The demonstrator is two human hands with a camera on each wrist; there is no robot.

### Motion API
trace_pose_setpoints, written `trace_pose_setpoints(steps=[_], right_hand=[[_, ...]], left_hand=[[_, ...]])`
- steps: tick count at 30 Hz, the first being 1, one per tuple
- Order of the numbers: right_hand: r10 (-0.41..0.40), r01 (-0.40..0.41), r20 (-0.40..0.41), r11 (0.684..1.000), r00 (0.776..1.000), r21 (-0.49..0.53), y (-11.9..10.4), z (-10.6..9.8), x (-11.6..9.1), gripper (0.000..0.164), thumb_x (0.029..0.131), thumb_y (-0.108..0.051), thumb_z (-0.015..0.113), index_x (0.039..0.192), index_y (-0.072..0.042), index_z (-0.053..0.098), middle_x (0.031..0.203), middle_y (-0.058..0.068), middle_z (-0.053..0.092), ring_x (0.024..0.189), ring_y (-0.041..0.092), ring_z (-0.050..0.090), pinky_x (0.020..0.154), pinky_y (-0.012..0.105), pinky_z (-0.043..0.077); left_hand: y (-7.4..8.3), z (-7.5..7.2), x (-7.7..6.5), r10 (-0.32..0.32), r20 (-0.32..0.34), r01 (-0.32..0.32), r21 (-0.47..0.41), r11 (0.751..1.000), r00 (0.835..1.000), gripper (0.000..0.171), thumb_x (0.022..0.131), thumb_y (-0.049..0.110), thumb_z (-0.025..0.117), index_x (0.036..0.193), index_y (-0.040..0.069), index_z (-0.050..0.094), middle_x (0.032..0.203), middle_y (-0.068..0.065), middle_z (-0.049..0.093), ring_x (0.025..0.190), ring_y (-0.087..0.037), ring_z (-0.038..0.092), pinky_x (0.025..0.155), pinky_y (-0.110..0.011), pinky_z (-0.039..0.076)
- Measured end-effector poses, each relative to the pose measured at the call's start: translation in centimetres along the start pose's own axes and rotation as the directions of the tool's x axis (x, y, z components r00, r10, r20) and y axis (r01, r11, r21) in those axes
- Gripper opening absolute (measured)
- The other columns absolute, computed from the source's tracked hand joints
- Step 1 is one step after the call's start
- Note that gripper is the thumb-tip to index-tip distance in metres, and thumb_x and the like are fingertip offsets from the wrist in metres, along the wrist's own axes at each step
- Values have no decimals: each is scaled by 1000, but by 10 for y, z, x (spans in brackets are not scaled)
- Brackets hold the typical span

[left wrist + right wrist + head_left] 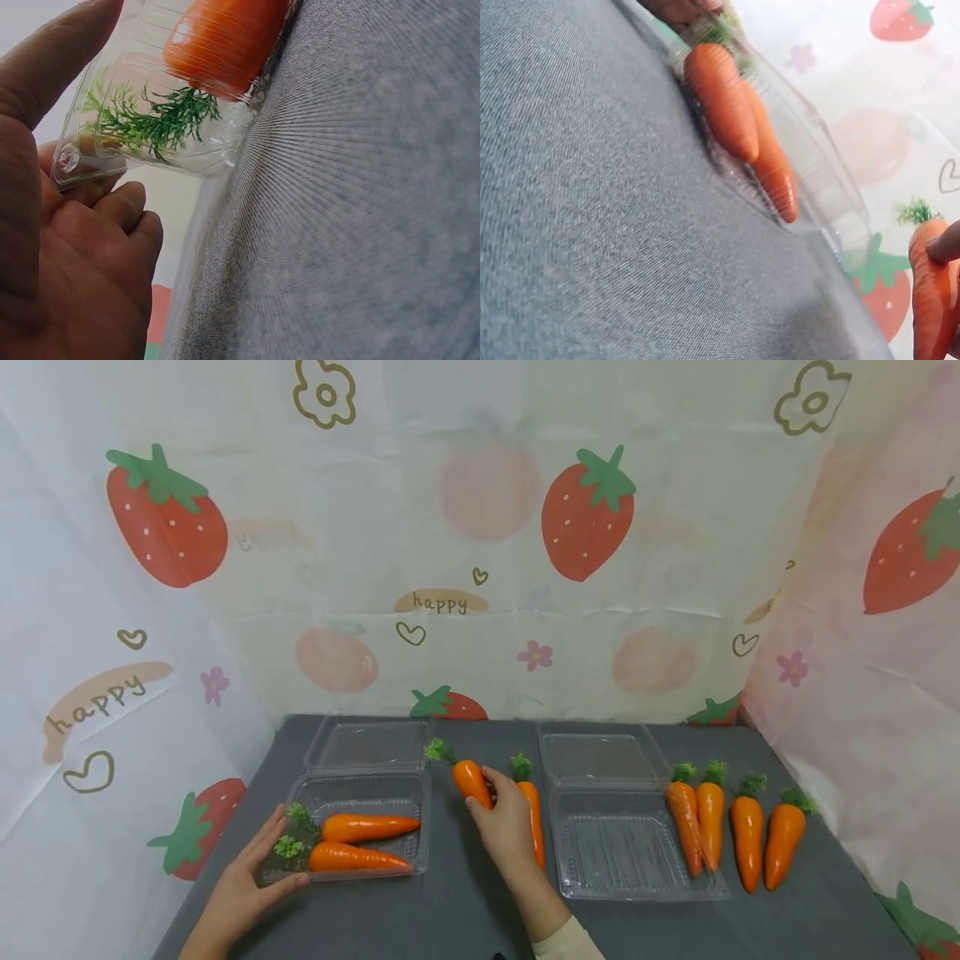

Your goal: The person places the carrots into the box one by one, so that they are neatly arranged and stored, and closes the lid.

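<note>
My right hand (506,822) grips an orange carrot (468,779) with a green leafy top, held between the two clear plastic boxes. At the left, my left hand (247,881) holds the near left corner of an open clear plastic box (375,787), thumb at the front edge and fingers along the side. Two carrots lie in this box, one farther back (367,827) and one nearer (360,857), tops to the left. In the left wrist view, green leaves (161,124) show through the box wall. Another carrot (536,810) is partly hidden behind my right hand.
A second open clear box (615,843) stands to the right, its lid (592,758) folded back. Several carrots (747,839) lie at its right side; whether the leftmost touch the box I cannot tell. The grey table (480,918) is walled by strawberry-print cloth (480,543).
</note>
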State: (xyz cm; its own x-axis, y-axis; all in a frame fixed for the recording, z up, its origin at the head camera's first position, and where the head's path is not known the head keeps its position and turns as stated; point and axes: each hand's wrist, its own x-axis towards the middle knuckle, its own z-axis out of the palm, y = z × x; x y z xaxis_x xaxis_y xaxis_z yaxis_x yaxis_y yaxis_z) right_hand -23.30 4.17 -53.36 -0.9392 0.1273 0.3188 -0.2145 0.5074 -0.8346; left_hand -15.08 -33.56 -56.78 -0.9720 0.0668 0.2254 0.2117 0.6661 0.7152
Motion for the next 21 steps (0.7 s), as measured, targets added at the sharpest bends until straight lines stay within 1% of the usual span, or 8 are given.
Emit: trace_pose_setpoints(steps=[3, 7, 13, 17, 21], right_hand=[[-21, 21, 35, 1000, 999, 8, -6, -3, 1, 51, 87, -13, 83, 134, -7, 67, 119, 7, 71, 100, 20, 68, 82, 37, 61], [-47, 44, 94, 998, 994, 39, -16, -7, 4, 51, 89, -15, 82, 137, -8, 65, 122, 6, 70, 102, 21, 67, 82, 35, 61], [-75, 61, 199, 995, 977, 77, -31, -11, 15, 51, 92, -16, 79, 140, -14, 64, 125, 3, 69, 107, 19, 66, 86, 32, 60], [-115, 95, 288, 992, 951, 84, -43, -13, 23, 50, 92, -14, 78, 140, -14, 63, 126, 3, 69, 108, 19, 66, 88, 32, 60], [-132, 93, 396, 989, 909, 115, -57, -16, 31, 50, 94, -15, 76, 142, -16, 62, 128, 1, 68, 108, 18, 66, 90, 33, 59]], left_hand=[[0, 1, 0, 16, -9, -17, -13, 1000, 1000, 96, 84, 32, 86, 162, 12, 33, 171, -4, 21, 140, 23, 11, 98, 7, 16], [0, 1, 0, 41, -16, -42, -37, 998, 999, 96, 83, 27, 87, 161, 9, 33, 171, -8, 22, 141, 22, 12, 99, 7, 19], [2, -1, -1, 53, -16, -53, -48, 997, 998, 95, 84, 25, 87, 161, 9, 34, 170, -9, 23, 141, 21, 12, 99, 6, 19], [1, -1, 0, 44, -9, -44, -34, 998, 999, 95, 84, 28, 86, 161, 8, 34, 170, -9, 23, 141, 21, 12, 99, 6, 18], [1, -1, -1, 36, -5, -37, -31, 999, 999, 95, 84, 28, 86, 161, 8, 33, 171, -8, 22, 141, 21, 12, 99, 6, 18]])
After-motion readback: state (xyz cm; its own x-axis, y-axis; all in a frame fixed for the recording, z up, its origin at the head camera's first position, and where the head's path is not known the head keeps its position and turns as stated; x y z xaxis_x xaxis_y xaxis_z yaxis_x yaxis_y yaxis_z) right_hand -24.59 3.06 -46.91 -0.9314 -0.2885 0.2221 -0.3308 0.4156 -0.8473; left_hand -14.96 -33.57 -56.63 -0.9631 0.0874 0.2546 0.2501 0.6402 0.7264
